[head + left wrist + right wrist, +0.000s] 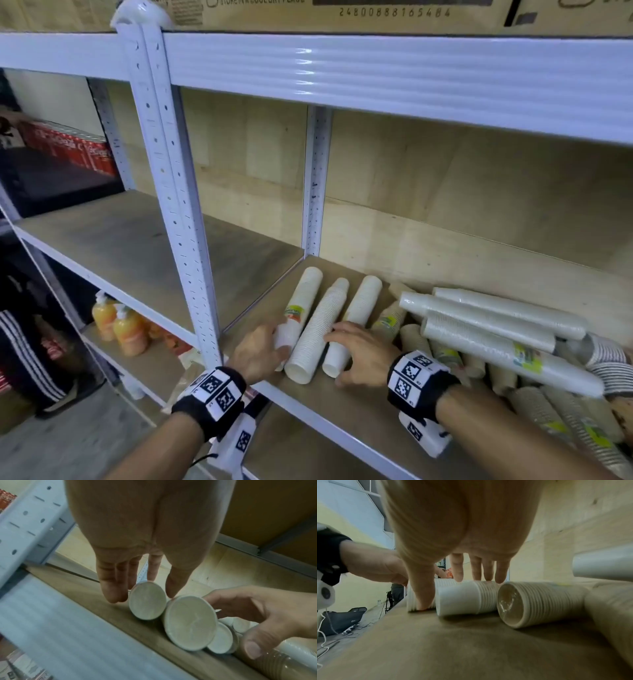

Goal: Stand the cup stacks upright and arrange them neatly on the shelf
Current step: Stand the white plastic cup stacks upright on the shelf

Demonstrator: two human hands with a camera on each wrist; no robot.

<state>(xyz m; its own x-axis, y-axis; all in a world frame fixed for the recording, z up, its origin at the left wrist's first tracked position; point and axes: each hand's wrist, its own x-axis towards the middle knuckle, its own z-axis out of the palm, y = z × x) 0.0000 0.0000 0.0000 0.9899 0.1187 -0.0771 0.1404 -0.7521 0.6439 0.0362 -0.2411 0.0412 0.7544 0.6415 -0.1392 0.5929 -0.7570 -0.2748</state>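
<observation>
Three white cup stacks lie side by side on the wooden shelf board, their near ends toward me. My left hand grips the near end of the left stack, fingers on its left side and thumb between it and the middle stack. My right hand curls round the near end of the right stack, fingers over its top and thumb at its left. The left wrist view shows the round ends of the left stack and middle stack. In the right wrist view my fingers rest on the right stack.
A heap of lying stacks fills the shelf's right side: long clear-wrapped ones on top of beige ones. A white upright post stands left of my left hand. The upper shelf beam hangs overhead. Orange bottles sit on a lower shelf.
</observation>
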